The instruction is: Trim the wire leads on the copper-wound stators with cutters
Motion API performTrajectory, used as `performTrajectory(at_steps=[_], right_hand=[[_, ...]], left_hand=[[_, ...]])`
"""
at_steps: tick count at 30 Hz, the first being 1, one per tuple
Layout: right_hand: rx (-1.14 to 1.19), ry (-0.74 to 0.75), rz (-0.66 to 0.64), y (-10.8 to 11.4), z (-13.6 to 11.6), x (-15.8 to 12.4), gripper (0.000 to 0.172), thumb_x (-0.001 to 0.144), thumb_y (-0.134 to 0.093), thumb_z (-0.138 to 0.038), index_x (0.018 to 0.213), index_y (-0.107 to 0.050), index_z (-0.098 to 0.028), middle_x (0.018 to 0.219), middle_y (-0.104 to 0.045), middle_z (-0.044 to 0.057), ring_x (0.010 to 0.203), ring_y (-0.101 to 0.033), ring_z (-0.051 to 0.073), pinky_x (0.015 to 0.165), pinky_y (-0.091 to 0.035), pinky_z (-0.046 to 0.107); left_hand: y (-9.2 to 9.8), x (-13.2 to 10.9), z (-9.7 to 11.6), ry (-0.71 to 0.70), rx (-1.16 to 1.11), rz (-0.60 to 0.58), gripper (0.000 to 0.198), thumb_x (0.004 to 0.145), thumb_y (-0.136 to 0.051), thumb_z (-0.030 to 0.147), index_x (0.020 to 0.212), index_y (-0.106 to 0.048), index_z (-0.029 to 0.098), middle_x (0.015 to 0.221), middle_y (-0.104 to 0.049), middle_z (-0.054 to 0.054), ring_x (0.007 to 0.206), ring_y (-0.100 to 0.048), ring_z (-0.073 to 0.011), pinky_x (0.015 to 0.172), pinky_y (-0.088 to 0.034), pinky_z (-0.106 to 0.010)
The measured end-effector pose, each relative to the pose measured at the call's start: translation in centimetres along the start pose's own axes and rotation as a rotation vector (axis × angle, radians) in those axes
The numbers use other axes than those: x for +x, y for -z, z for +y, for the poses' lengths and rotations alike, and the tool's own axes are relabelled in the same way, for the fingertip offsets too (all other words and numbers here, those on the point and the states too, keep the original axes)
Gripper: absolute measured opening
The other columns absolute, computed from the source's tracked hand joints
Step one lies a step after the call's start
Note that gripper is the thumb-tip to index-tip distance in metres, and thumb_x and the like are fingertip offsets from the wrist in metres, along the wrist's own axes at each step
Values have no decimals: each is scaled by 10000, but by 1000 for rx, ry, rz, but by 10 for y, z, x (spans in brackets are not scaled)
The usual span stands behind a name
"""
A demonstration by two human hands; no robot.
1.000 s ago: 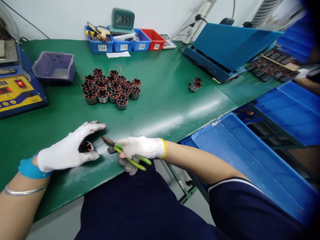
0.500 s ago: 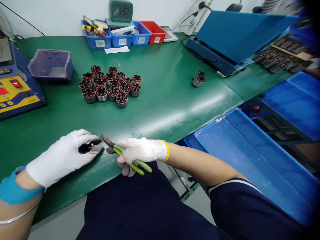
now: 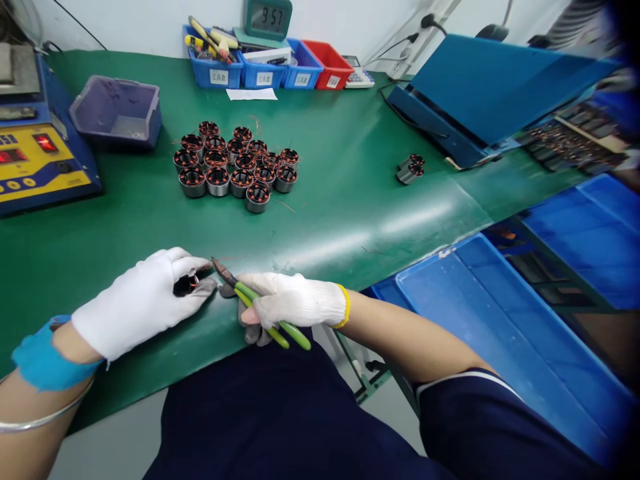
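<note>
My left hand (image 3: pixel 150 300), in a white glove, is closed around a motor stator (image 3: pixel 186 285); the fingers hide most of it, and only a dark, coppery part shows. In my gloved right hand (image 3: pixel 285 300) is a pair of cutting pliers (image 3: pixel 245 293) with green handles. The dark jaws point up and left, close to the fingertips of my left hand. A thin wire seems to lie by the jaw tips, too fine to make out clearly. Farther back on the green bench stands a group of several stators (image 3: pixel 243 179) with copper windings.
Two more stators (image 3: pixel 411 170) are at the right, near a blue tilted machine (image 3: pixel 500 93). A purple bin (image 3: pixel 117 133) and a yellow-fronted device (image 3: pixel 45 157) occupy the left. Small tool boxes (image 3: pixel 219 75) line the wall. Blue trays (image 3: pixel 490 333) sit beside the bench.
The camera view has shifted, so the bench objects appear farther right. The pliers' jaws are slightly nearer my left fingertips, and a thin wire now shows there.
</note>
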State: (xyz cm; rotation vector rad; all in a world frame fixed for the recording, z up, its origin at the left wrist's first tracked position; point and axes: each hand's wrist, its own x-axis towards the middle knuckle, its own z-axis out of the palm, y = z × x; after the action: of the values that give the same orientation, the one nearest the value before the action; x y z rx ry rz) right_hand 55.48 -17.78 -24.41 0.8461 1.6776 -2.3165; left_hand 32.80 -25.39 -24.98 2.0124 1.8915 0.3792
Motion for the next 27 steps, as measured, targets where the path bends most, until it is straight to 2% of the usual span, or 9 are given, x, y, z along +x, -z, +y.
performTrajectory(at_steps=[8,14,17,20,22,24,26,27], right_hand=[[-60,-9,15,0,-5,-7,417,848,-609,-146,1230,-443,-165,766,-615,-37,611,-637,114,509,-539,189],[-118,-32,30,-3,-8,-2,383,839,-605,-135,1195,-467,-175,779,-619,-35,573,-600,88,485,-507,165],[-98,-28,72,-5,-4,3,383,829,-577,-133,1192,-467,-187,740,-603,-42,569,-621,106,509,-529,191],[-132,-23,121,-6,-3,5,374,808,-548,-130,1169,-471,-191,684,-573,-55,529,-603,116,487,-500,201],[-217,-51,128,-5,-6,4,352,821,-523,-163,1169,-476,-188,662,-567,-49,518,-599,134,471,-475,213],[-410,-70,170,-4,-10,1,328,845,-518,-232,1170,-506,-189,705,-609,-13,580,-628,167,512,-487,245],[-723,-64,302,-3,-14,-3,371,862,-542,-330,1210,-539,-201,878,-684,57,770,-681,235,634,-526,311],[-897,-43,385,-3,-14,-5,413,868,-551,-372,1247,-544,-208,996,-697,91,880,-684,273,702,-533,347]], left_hand=[[-5,0,-2,-22,87,1,522,893,-445,602,1232,-711,307,1100,-695,-66,913,-661,-294,793,-525,-391],[-9,-2,-6,-50,136,28,508,907,-440,581,1238,-703,299,1123,-687,-76,931,-662,-298,808,-533,-397],[-10,-2,-7,-50,144,35,515,905,-441,583,1247,-703,301,1117,-684,-76,915,-666,-305,813,-543,-415],[-9,-2,-6,-49,138,31,519,897,-450,588,1254,-703,309,1121,-685,-68,916,-671,-308,830,-548,-427],[-6,-1,-4,-25,109,13,532,886,-456,620,1240,-711,315,1134,-691,-61,930,-676,-311,835,-552,-435],[-1,0,-3,33,29,-10,591,843,-489,705,1214,-722,308,1149,-706,-57,964,-682,-323,862,-556,-454],[3,2,-4,122,-113,7,685,779,-540,791,1209,-720,288,1191,-716,-58,1044,-678,-337,934,-549,-476],[5,3,-6,168,-195,58,718,768,-552,812,1218,-713,277,1214,-716,-62,1087,-670,-338,985,-534,-485]])
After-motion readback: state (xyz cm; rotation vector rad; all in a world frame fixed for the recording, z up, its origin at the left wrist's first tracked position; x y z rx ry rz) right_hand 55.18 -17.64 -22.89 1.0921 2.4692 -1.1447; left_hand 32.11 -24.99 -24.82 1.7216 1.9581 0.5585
